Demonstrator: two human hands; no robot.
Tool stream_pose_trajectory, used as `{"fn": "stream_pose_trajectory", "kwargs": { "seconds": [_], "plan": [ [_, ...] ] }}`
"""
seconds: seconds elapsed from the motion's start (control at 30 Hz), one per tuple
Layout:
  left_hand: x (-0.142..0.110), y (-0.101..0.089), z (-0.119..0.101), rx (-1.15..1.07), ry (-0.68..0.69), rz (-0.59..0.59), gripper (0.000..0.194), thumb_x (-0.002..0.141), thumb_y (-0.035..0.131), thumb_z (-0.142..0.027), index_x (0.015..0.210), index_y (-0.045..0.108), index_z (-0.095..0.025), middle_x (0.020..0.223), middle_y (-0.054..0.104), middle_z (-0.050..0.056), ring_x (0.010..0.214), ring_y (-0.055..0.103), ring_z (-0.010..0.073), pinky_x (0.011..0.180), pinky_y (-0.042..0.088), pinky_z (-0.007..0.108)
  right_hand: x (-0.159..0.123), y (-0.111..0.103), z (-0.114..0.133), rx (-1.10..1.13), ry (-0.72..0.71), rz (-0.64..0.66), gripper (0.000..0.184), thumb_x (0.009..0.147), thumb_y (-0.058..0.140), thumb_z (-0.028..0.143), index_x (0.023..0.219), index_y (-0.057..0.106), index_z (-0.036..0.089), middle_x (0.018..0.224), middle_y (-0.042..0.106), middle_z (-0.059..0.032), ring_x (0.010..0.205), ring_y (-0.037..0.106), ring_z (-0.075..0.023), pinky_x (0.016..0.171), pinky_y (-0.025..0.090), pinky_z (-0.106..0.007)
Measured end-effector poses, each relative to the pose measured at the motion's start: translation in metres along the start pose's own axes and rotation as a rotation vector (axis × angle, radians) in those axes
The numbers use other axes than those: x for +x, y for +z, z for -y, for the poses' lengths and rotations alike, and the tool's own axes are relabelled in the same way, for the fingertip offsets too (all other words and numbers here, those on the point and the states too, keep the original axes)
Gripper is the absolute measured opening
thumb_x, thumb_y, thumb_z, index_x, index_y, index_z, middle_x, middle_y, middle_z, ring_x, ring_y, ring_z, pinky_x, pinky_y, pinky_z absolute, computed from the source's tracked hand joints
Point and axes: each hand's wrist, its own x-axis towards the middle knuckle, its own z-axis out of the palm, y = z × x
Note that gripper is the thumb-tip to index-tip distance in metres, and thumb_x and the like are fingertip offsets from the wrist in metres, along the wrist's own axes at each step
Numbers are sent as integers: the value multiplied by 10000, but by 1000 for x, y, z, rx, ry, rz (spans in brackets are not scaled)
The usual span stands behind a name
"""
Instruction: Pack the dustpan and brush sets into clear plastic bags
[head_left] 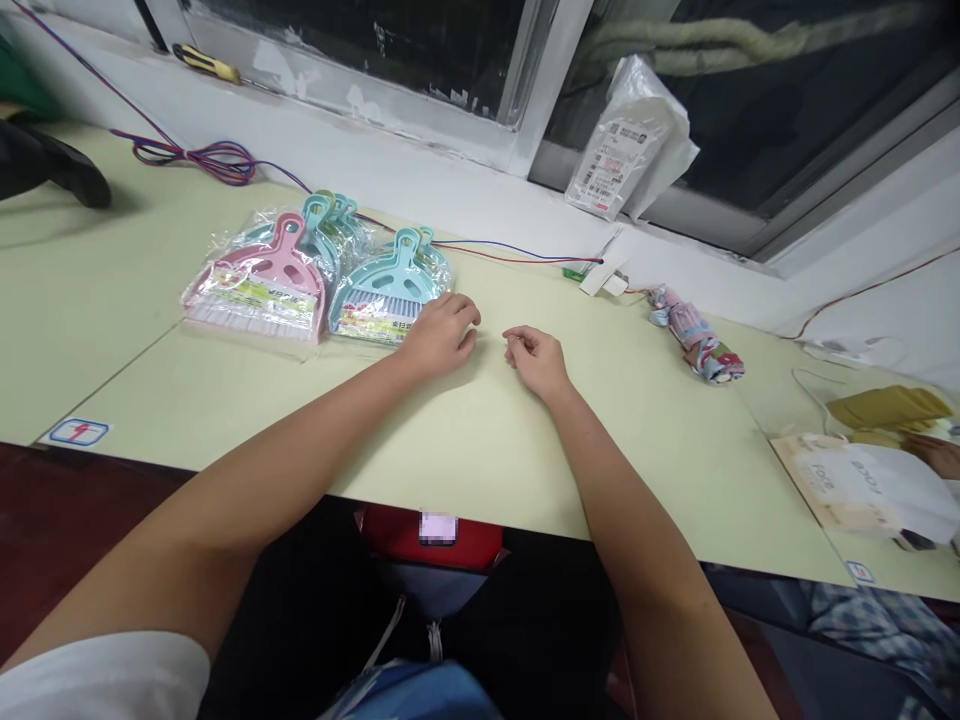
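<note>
My left hand (444, 333) is beside the right edge of a light-blue mini dustpan and brush set (382, 290) in clear wrap. Its fingers are bent loosely, with the thumb apart from them and nothing visible between. A short gap to the right, my right hand (538, 362) hovers or rests over the pale table (480, 440); which one I cannot tell. Its fingers are curled in and no object shows in them. Left of the blue set lies a pink dustpan and brush set (259, 285), also wrapped, with more blue ones (322, 225) partly hidden behind.
Along the wall run a cable bundle (199, 160) and thin wires. A screwdriver (206, 65) and a plastic packet (630, 145) are on the sill. To the right lie a folded umbrella-like bundle (697, 335), a paper packet (847, 490) and a yellow cloth (889, 408) near another person's hand (934, 452).
</note>
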Motion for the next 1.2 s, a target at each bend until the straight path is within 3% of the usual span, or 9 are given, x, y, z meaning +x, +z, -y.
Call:
{"fn": "stream_pose_trajectory", "kwargs": {
  "seconds": [0.17,0.33,0.57,1.2],
  "plan": [
    [0,1,10,68,-90,-41,217,851,539,-189,1044,638,-192,1182,621,145,1145,534,352,973,411,552,1,0,-2,6,6,10,266,882,538,386,980,716,214,718,679,-14,632,610,-157,665,509,-302],
    [0,0,16,82,-84,-13,252,823,547,-168,1050,655,-191,1163,628,142,1148,536,350,985,416,560,3,2,-5,-4,23,23,265,874,546,384,974,717,209,719,685,-14,636,611,-157,666,507,-297],
    [1,-6,12,124,-129,71,237,880,505,-210,1048,671,-191,1188,642,126,1187,540,320,1042,377,508,4,3,-6,-2,33,31,276,873,547,396,972,723,207,714,690,-17,648,620,-164,688,515,-305],
    [1,-5,9,176,-122,34,243,891,495,-198,1056,672,-181,1203,638,134,1182,533,320,1023,387,508,-5,0,4,32,51,40,280,869,556,393,980,723,198,711,678,-23,644,620,-165,668,511,-305]
  ]
}}
